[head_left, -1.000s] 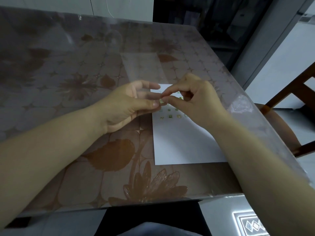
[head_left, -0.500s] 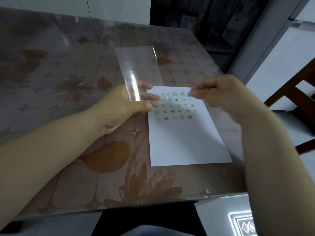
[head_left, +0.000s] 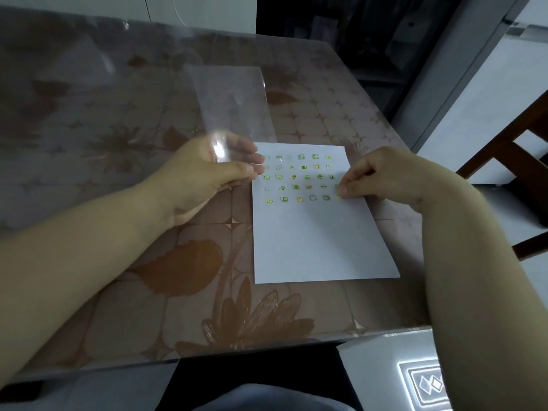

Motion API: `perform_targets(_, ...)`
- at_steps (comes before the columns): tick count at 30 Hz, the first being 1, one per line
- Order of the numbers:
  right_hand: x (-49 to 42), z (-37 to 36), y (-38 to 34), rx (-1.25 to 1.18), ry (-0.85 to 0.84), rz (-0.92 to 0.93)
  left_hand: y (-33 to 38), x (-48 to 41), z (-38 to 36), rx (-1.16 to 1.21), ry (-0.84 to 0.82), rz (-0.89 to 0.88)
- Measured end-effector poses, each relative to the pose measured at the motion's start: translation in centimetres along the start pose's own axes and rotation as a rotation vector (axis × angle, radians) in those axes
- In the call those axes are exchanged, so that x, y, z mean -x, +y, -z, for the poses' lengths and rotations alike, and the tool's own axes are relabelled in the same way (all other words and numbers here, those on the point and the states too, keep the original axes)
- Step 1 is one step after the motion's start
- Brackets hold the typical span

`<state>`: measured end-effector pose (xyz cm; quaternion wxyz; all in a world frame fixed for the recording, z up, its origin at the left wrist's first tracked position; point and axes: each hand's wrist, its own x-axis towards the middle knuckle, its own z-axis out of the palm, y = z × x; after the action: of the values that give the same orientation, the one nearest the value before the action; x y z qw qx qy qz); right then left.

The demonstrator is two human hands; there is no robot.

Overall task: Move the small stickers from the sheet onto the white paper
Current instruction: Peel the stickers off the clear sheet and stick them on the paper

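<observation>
A white paper (head_left: 314, 241) lies on the table right of centre, its upper half covered by rows of several small green and yellow stickers (head_left: 296, 178). My left hand (head_left: 204, 176) holds a clear transparent sticker sheet (head_left: 231, 105) by its lower edge; the sheet stands up and away from me, left of the paper's top. My right hand (head_left: 382, 176) is at the paper's right edge, thumb and forefinger pinched together on a small sticker (head_left: 338, 194) and touching it to the paper at the end of the lower rows.
The table (head_left: 118, 292) has a brown flower-patterned cover under glossy film; its front edge is close to my lap. A wooden chair (head_left: 516, 161) stands at the right, beyond the table edge. A dark doorway lies behind the far right corner.
Both hands were together at the sheet, peeling a sticker. They parted: my left hand kept the sheet, my right hand carried the sticker right and down onto the paper.
</observation>
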<state>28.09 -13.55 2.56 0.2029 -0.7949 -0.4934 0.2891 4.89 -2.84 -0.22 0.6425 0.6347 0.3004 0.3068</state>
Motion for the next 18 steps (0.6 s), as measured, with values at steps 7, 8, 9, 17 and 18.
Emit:
perform_targets(7,-0.20,-0.15,0.00,-0.011,0.010,-0.003,0.09,0.03,-0.20,0.018,0.002,0.002)
perform_targets(8,-0.20,-0.16,-0.04,-0.008,0.012,-0.005,0.09,0.04,-0.20,0.021,0.002,0.004)
perform_targets(9,-0.21,-0.15,-0.03,-0.005,0.011,-0.008,0.08,0.03,-0.21,0.024,0.001,0.006)
perform_targets(17,-0.97,-0.12,0.29,0.027,0.054,-0.088,0.06,0.07,-0.13,0.008,-0.018,0.016)
perform_targets(18,-0.93,-0.13,0.32,0.031,0.045,-0.095,0.14,0.11,-0.14,0.005,-0.017,0.017)
